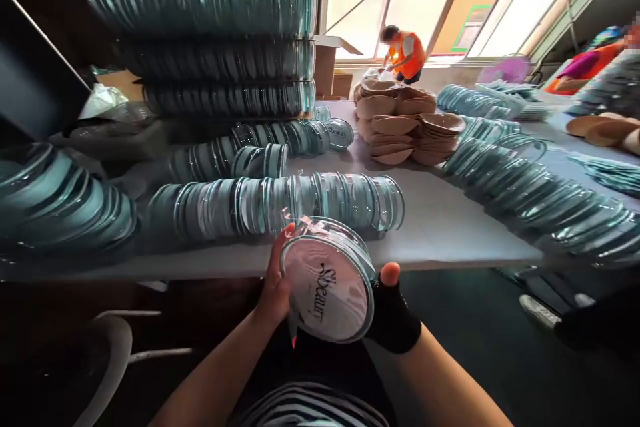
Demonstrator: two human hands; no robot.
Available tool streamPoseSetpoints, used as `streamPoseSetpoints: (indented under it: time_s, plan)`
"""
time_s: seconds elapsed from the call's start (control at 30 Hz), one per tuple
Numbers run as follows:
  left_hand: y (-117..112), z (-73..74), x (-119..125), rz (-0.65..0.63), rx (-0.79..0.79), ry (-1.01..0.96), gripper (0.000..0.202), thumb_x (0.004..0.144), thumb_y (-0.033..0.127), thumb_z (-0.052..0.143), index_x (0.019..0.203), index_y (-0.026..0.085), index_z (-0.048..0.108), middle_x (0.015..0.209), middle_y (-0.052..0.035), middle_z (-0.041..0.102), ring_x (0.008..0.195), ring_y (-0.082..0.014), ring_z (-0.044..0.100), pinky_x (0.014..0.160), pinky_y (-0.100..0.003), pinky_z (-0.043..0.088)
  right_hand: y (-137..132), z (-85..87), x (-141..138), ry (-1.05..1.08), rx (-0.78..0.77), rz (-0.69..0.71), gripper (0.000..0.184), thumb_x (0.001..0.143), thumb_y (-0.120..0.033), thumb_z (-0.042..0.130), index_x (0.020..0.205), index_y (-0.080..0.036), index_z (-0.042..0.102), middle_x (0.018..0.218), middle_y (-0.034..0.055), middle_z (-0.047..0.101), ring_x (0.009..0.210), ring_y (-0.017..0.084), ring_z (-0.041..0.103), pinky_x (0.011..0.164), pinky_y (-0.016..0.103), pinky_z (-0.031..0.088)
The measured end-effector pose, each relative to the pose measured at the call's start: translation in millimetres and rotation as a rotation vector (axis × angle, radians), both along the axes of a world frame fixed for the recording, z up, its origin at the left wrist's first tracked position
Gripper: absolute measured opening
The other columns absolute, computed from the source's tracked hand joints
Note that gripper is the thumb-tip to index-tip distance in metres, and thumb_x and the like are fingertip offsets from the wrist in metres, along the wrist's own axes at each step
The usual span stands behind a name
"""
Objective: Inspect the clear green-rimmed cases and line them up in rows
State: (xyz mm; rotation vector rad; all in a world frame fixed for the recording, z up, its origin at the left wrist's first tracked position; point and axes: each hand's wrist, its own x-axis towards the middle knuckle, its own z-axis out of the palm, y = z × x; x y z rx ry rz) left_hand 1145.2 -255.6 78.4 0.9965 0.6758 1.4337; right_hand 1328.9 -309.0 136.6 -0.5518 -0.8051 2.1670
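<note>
I hold a round clear plastic case (327,283) with a pale pink pad inside and black script lettering on its lid, just in front of the table edge. My left hand (274,283) grips its left rim with the thumb up on the edge. My right hand (393,310), in a black fingerless glove, clasps the right rim, thumb on top. Just beyond the case, a long row of the same round cases (280,203) lies on its side on the grey table (450,227).
Tall stacked rows of cases (210,47) fill the back left. More rows (525,193) run along the right. Beige pads (405,127) are piled at the centre back. A person in orange (405,53) bends by the window; another person (590,67) sits far right.
</note>
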Motion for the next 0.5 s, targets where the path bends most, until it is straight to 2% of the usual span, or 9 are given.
streamPoseSetpoints:
  time_s: [0.1,0.17,0.27,0.37,0.5]
  plan:
    - [6,13.4,-2,-0.034,0.013,0.001,0.095,0.066,0.083,0.074,0.140,0.026,0.058,0.139,-0.0138,0.064,0.133,-0.0388,0.057,0.110,-0.052,0.049,1,-1.0,-10,0.027,-0.037,-0.028,0.109,0.070,-0.100,0.046,0.147,-0.023,0.055,0.149,0.0154,0.059,0.148,0.034,0.043,0.126,0.054,0.025]
    - [9,17.6,0,-0.108,-0.066,-0.029,0.089,0.073,0.079,0.072,0.142,0.026,0.056,0.133,-0.0129,0.068,0.128,-0.0371,0.062,0.108,-0.052,0.050,3,2.8,-11,0.027,-0.041,-0.051,0.108,0.072,-0.099,0.044,0.147,-0.023,0.055,0.148,0.0147,0.060,0.147,0.033,0.044,0.126,0.054,0.025]
    - [6,14.7,9,-0.170,-0.158,-0.066,0.085,0.078,0.074,0.072,0.147,0.027,0.051,0.133,-0.0114,0.069,0.127,-0.0340,0.063,0.109,-0.051,0.049,14,10.9,-3,-0.027,-0.008,-0.166,0.110,0.072,-0.102,0.035,0.144,-0.023,0.058,0.142,0.0136,0.064,0.144,0.034,0.048,0.123,0.055,0.030]
    - [-2,9.2,19,-0.146,-0.200,-0.023,0.085,0.077,0.065,0.079,0.148,0.027,0.051,0.139,-0.0098,0.067,0.134,-0.0299,0.059,0.115,-0.044,0.046,27,11.4,5,-0.101,0.049,-0.302,0.113,0.073,-0.104,0.019,0.138,-0.022,0.062,0.134,0.0132,0.068,0.139,0.034,0.052,0.117,0.055,0.038]
    - [-3,3.7,24,-0.096,-0.316,-0.043,0.083,0.077,0.070,0.075,0.145,0.028,0.052,0.135,-0.0090,0.070,0.130,-0.0298,0.063,0.109,-0.044,0.052,28,2.2,-7,-0.157,0.101,-0.329,0.104,0.082,-0.096,0.010,0.137,-0.025,0.062,0.130,0.0121,0.069,0.135,0.029,0.055,0.113,0.051,0.043]
